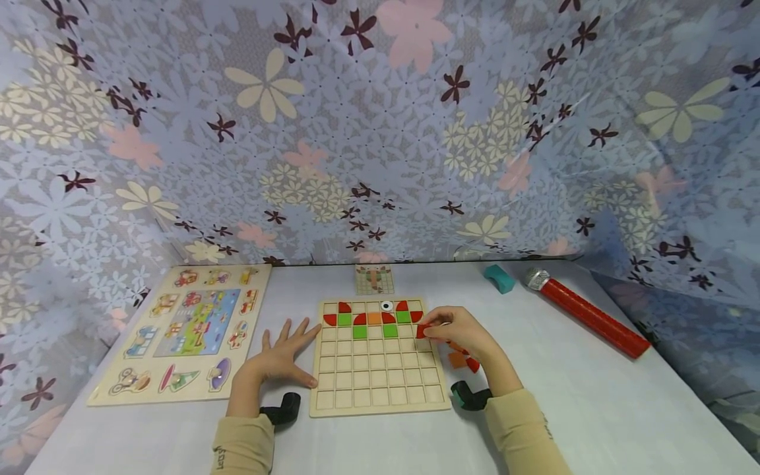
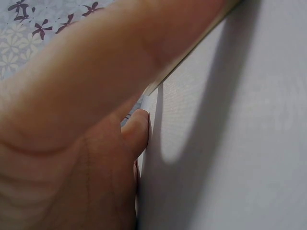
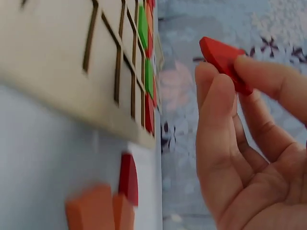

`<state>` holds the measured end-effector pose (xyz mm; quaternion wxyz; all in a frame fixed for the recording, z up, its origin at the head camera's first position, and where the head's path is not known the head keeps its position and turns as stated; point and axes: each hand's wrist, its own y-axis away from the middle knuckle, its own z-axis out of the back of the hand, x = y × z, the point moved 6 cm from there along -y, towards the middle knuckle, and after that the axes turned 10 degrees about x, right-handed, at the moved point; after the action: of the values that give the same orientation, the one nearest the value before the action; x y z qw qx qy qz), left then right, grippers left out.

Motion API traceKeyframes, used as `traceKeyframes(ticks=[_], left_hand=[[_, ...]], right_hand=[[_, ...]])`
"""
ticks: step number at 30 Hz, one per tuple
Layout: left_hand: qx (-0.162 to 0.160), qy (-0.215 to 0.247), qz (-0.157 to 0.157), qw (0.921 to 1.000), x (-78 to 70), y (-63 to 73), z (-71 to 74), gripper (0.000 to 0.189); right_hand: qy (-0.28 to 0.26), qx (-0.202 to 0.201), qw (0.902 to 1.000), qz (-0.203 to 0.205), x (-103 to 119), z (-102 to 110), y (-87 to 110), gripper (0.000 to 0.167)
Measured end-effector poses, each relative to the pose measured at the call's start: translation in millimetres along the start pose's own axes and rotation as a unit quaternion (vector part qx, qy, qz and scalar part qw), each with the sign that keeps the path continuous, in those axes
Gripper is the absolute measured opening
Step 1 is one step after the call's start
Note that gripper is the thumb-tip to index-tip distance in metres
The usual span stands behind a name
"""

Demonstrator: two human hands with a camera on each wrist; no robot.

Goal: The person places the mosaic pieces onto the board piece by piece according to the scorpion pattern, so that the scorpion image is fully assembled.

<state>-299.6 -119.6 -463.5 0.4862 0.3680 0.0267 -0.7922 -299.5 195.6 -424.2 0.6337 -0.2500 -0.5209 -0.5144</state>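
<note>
A wooden grid board (image 1: 380,410) lies in the middle of the table, its upper rows partly filled with red, green and orange tiles and a round eye piece (image 1: 386,306). My right hand (image 1: 463,328) pinches a red tile (image 3: 218,53) between thumb and fingers, over the board's right edge near the upper rows. In the right wrist view this tile shows a curved side and is held up off the board. My left hand (image 1: 278,358) is spread, fingertips and thumb at the board's left edge. A small pattern card (image 1: 375,280) stands behind the board.
Loose orange (image 1: 456,359) and red (image 1: 472,364) tiles lie right of the board. A wooden picture puzzle (image 1: 113,394) is at the left. At the back right are a teal block (image 1: 499,279) and a red microphone (image 1: 584,313). A flowered cloth (image 1: 332,165) hangs behind.
</note>
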Motion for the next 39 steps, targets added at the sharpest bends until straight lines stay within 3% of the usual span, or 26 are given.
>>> traceKeyframes(ticks=[5,12,19,24,33,39], left_hand=[[0.002,-0.001,-0.002,1.0,-0.9,-0.7,-0.1,0.111],[-0.003,-0.003,0.002,1.0,-1.6,-0.6,1.3,0.111],[-0.001,-0.001,0.0,1.0,-3.1,0.8,2.3,0.111],[-0.002,-0.002,0.001,1.0,-2.9,1.4,3.5,0.11],[0.0,0.0,0.001,1.0,-2.0,2.5,3.3,0.11],[-0.001,-0.004,0.001,1.0,-3.1,2.3,2.4,0.109]], right_hand=[[0.018,0.024,0.9995,0.006,3.5,-16.4,-7.1,0.029],[0.042,0.025,0.9988,-0.002,7.5,-36.0,-24.2,0.016],[0.156,-0.005,0.9866,-0.047,7.4,-44.3,-40.4,0.004],[0.193,-0.004,0.98,-0.049,10.7,-47.6,-44.0,0.004],[0.178,0.004,0.9829,-0.047,12.0,-49.0,-44.6,0.004],[0.139,-0.005,0.9899,-0.028,8.5,-33.4,-33.4,0.01]])
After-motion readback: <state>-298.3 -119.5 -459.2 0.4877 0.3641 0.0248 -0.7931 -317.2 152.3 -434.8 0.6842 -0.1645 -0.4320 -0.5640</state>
